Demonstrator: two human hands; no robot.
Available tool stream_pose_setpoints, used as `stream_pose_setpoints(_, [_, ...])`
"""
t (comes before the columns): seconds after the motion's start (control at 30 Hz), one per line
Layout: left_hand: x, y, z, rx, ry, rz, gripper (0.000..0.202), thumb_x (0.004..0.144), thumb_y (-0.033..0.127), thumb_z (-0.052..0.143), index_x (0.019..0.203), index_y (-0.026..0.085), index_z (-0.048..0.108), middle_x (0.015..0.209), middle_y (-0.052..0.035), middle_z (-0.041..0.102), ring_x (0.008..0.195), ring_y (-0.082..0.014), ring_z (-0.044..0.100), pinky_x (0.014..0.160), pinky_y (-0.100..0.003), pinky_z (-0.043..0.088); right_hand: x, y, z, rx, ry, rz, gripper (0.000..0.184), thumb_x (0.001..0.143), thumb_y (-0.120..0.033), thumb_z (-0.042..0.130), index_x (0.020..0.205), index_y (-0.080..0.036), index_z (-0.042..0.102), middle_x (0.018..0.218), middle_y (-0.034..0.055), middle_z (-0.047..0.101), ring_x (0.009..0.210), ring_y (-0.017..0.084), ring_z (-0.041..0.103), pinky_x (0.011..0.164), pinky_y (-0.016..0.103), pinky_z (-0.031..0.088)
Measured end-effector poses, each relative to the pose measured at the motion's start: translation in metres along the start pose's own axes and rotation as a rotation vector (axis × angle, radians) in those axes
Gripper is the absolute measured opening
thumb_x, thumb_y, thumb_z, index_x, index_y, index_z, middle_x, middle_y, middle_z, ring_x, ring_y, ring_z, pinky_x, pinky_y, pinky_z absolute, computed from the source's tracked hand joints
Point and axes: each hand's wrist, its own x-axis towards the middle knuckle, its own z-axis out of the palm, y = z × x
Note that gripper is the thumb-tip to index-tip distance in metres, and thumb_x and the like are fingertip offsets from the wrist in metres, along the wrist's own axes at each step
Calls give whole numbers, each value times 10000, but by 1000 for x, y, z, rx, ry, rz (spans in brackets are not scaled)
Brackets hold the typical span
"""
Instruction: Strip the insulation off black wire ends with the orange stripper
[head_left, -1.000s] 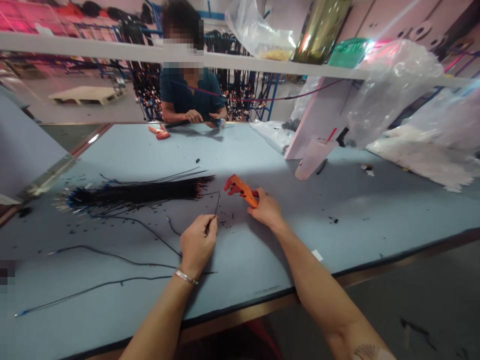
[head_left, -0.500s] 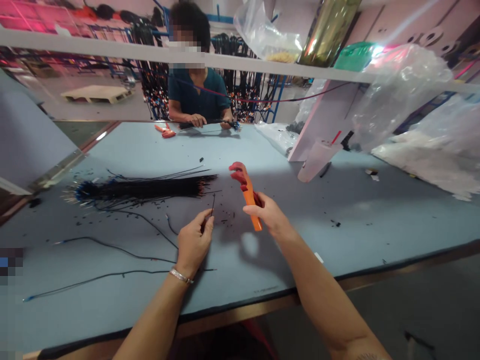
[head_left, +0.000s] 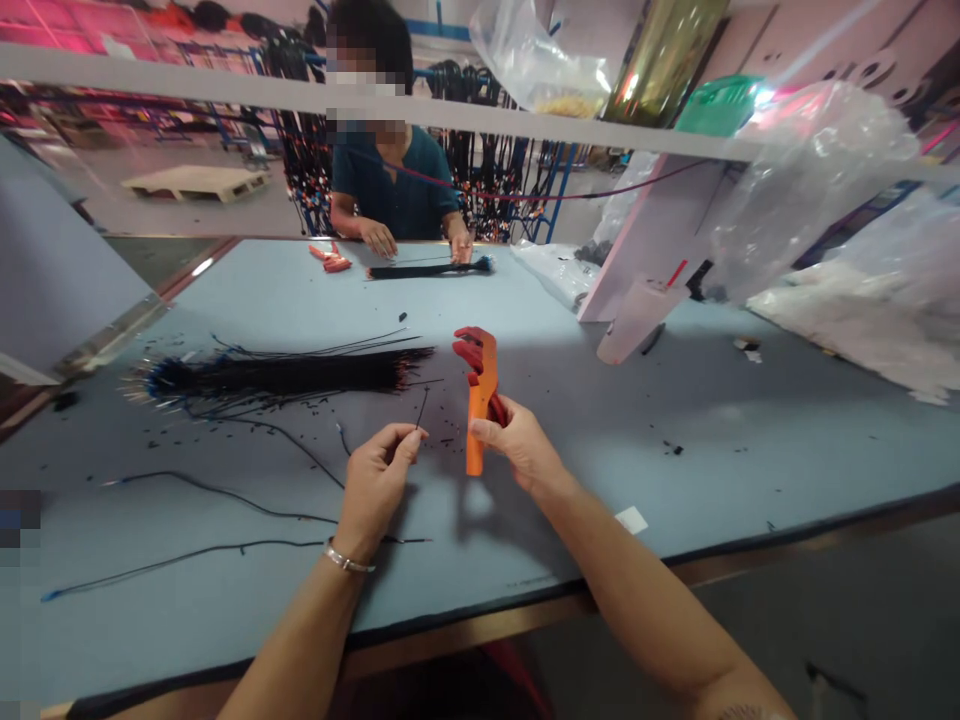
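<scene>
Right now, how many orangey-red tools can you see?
2: an orange-and-red tool in the right hand, and a reddish tool lying near the far edge of the table. Others may be hidden.

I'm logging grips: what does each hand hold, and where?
Left hand: black wire, near one end. Right hand: orange-and-red tool, by its handles.

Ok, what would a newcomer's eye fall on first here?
Probably the orange-and-red hand tool, held in the right hand above the blue-grey tabletop. Next, the thick bundle of thin black wires with blue ends, lying on the left; the left hand pinches a thin black wire near it. Crumpled clear plastic bags crowd the right side.
</scene>
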Motion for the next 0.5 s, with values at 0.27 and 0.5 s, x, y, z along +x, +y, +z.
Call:
stream_pose_setpoints(0.27, [-5,4,9,15,-179,46,337,749,434,643,928,153,692,636,15,593,536,-99,461,526,-216,396,-4,11,11,45,51,-55,331,601,-326,796,827,-205,587,658,-60,470,567,109,408,512,236,362])
stream_pose_setpoints(0.5, [-4,-9,14,33,-148,126,268,812,361,580,921,156,712,783,-43,692,657,-135,581,621,-242,449,-11,11,19,162,-19,-39,194,612,-216,747,752,-192,614,680,-44,552,583,105,460,564,245,400])
